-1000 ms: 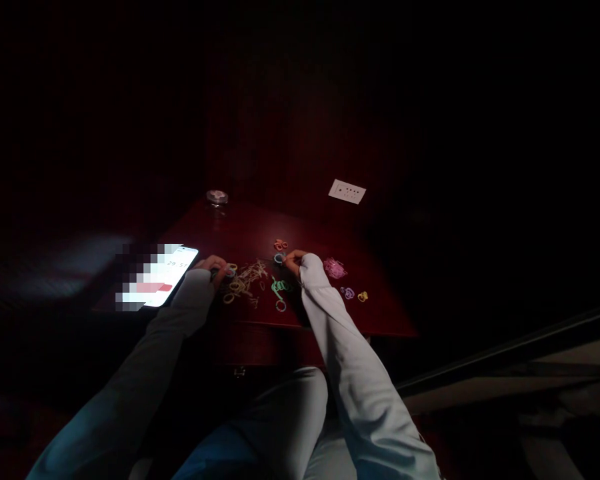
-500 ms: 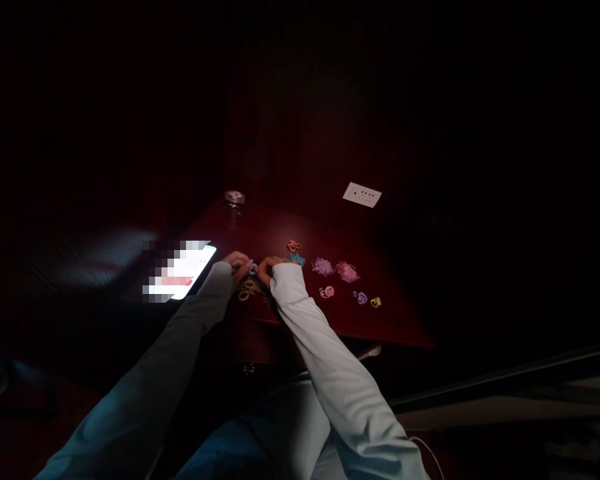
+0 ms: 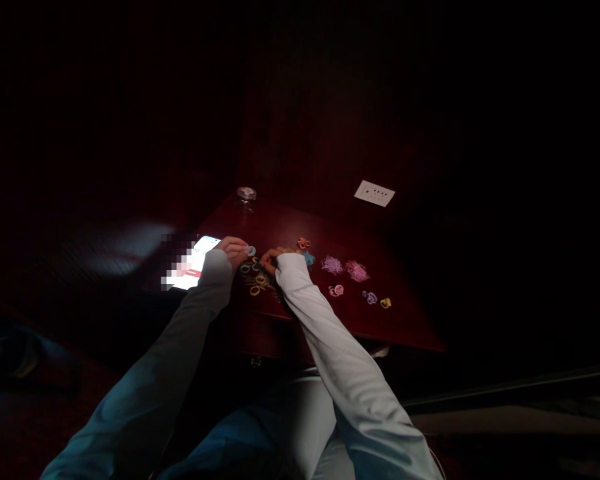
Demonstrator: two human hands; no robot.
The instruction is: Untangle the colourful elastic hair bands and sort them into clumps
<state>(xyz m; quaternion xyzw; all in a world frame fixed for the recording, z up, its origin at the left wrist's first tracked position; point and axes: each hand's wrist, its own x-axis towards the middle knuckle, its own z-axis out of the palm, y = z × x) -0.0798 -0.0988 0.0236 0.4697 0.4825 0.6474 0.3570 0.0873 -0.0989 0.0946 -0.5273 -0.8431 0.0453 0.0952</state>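
My left hand (image 3: 235, 249) is pinched shut on a light blue hair tie (image 3: 251, 251), a small ring-shaped band. My right hand (image 3: 274, 260) is beside it to the right, its fingers curled together over the edge of a mixed pile; whatever they hold is too small to make out. Below both hands lie yellow hair ties (image 3: 258, 285) and a green hair tie (image 3: 245, 269), mixed with dark bands. Just past my right wrist is a blue heap (image 3: 308, 258), partly covered by the sleeve. Orange hair ties (image 3: 304, 243) lie behind it.
On the dark red table (image 3: 300, 310), to the right, are purple (image 3: 332, 265) and pink (image 3: 357, 271) heaps of thin bands. Pink (image 3: 336, 291), purple (image 3: 370, 297) and yellow (image 3: 385, 303) hair ties lie nearer. A lit phone (image 3: 195, 263), clear jar (image 3: 247, 195) and wall socket (image 3: 375, 193) surround them.
My left hand has moved away from my right hand and the pile, with the light blue hair tie in it. The green hair tie now shows. The whole view has shifted slightly.
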